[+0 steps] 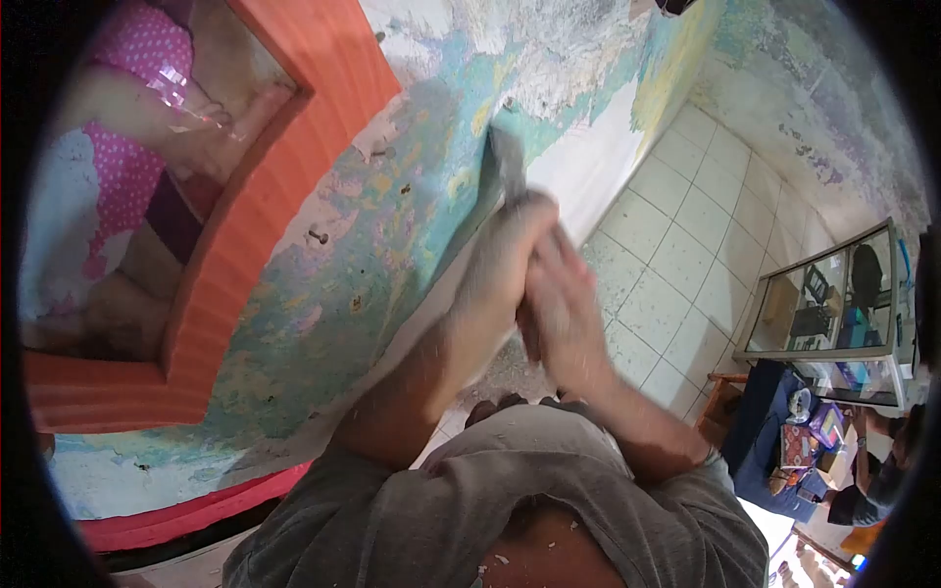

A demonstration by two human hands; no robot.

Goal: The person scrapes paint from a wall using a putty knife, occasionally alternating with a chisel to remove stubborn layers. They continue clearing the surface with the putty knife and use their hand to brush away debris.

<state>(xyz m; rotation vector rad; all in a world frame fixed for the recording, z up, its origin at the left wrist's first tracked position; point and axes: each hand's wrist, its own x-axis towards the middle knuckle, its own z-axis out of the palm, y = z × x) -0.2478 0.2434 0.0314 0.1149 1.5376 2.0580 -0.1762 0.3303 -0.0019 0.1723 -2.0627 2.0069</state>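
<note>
A scraper [508, 162] with a flat grey blade presses its tip against the patchy, peeling wall [372, 245]. My left hand [502, 245] is closed around it just behind the blade. My right hand [564, 304] is pressed close against the left one, its fingers bent around the handle end; both hands are slightly blurred by motion. The handle itself is hidden by the hands. Around the blade, white, green and yellowish paint layers show, with a bare white patch [588, 152] beside it.
An orange wavy frame [265, 186] around a mirror or picture is at left. Screws [317, 236] stick out of the wall. Pale tiles [676, 255] cover the floor. At right are a glass display case [823, 304], a table of boxes [765, 441] and another person [887, 470]. Paint flakes lie on my shirt [510, 490].
</note>
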